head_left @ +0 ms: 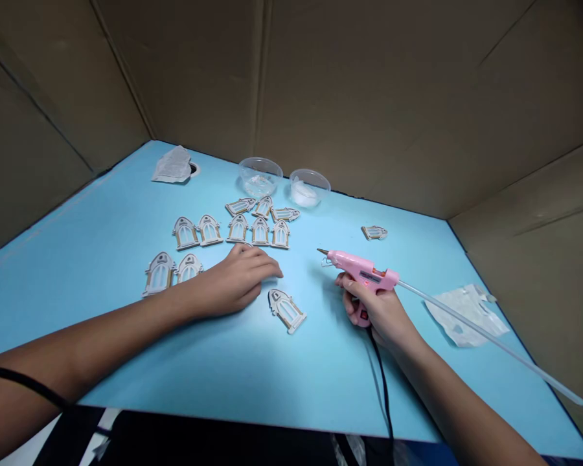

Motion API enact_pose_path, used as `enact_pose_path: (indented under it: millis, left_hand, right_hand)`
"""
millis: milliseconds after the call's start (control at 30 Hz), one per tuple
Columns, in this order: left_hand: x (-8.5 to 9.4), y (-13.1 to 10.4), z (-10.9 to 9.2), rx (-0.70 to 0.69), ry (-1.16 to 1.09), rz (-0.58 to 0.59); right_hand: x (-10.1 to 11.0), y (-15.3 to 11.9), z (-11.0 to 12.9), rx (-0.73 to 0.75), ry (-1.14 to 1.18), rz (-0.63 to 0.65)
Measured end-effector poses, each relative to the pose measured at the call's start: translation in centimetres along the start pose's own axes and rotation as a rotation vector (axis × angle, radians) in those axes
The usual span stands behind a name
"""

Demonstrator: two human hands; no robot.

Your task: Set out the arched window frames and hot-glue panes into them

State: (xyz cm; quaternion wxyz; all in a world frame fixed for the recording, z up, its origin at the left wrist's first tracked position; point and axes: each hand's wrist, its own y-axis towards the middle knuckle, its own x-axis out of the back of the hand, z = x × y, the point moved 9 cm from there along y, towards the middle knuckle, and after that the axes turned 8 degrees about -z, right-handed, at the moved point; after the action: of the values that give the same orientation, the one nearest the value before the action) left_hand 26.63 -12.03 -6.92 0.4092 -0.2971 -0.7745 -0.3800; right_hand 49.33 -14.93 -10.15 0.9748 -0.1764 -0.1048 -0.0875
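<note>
Pink glue gun (pixel 364 274) sits clenched in the right hand (pixel 376 309), its nozzle pointing toward nine o'clock. At eight o'clock from the nozzle lies a single window cutout (pixel 286 310) on the blue desk (pixel 102 220). Just beside it, the left hand (pixel 236 281) rests flat, fingers (pixel 265 265) released, holding nothing.
</note>
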Motion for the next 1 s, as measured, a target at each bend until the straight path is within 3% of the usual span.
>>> enact_pose_path:
  millis: [167,333,500,567,767,867,1000]
  left_hand:
    - [-1.7,-0.2,-0.8,-0.089,0.164,0.031]
    - [-0.1,0.1,-0.2,-0.084,0.218,-0.048]
    - [1.6,0.2,-0.6,-0.066,0.028,-0.183]
    - [1.2,0.2,-1.2,-0.089,-0.048,-0.171]
    - [-0.7,0.0,-1.9,-0.101,-0.140,0.014]
    - [-0.3,0.2,-1.8,-0.078,-0.160,-0.005]
    - [0.9,0.5,-0.7,0.034,-0.184,-0.116]
  right_hand:
    - [0.0,0.0,0.2,0.020,0.007,0.006]
    - [0.1,-0.1,0.1,0.029,0.011,-0.002]
    - [0.2,0.0,-0.1,0.001,0.007,-0.019]
    - [0.1,0.0,0.0,0.004,0.009,-0.011]
    - [0.1,0.0,0.1,0.028,0.005,-0.001]
    - [0.1,0.0,0.1,0.024,0.001,-0.004]
    - [0.1,0.1,-0.1,0.024,0.001,0.009]
